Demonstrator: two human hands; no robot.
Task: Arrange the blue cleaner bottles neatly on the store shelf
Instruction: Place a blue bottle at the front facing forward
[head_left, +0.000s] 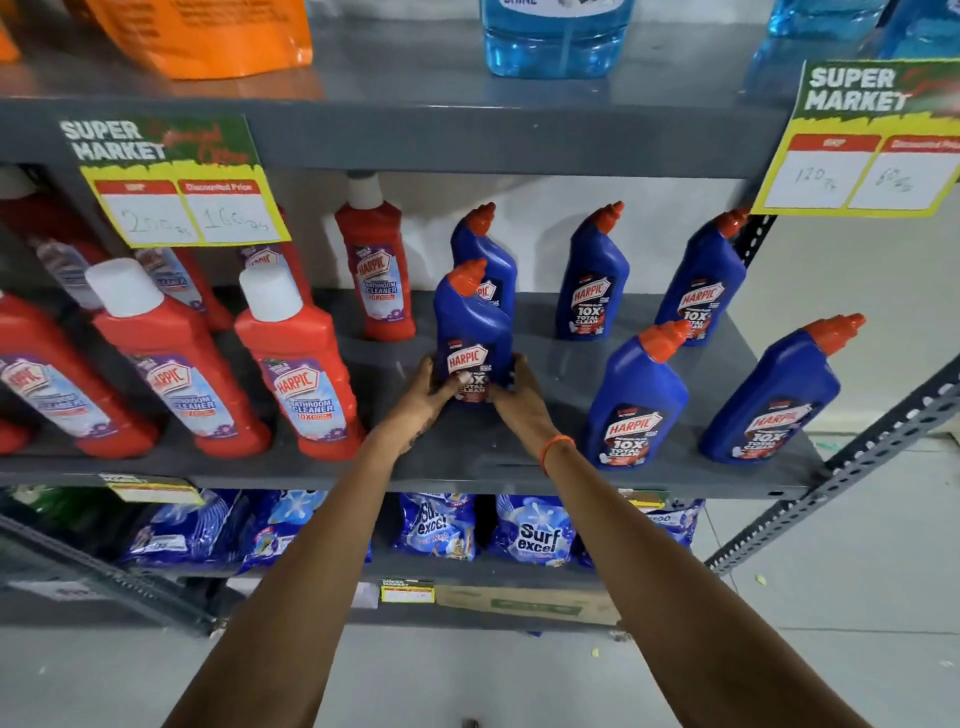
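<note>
Several blue Harpic cleaner bottles with orange caps stand on the grey middle shelf (519, 462). My left hand (426, 387) and my right hand (522, 387) both grip the base of one upright blue bottle (470, 327) in the shelf's middle. Directly behind it stands another blue bottle (485, 249). Two more stand at the back right (592, 275) (701, 280). Two stand near the front edge at right (636, 400) (774, 395).
Red Harpic bathroom cleaner bottles (298, 364) fill the left half of the same shelf. Price cards (182, 182) (872, 140) hang from the shelf above. Blue liquid jugs (553, 36) sit on the upper shelf. Surf Excel packets (535, 530) lie on the lower shelf.
</note>
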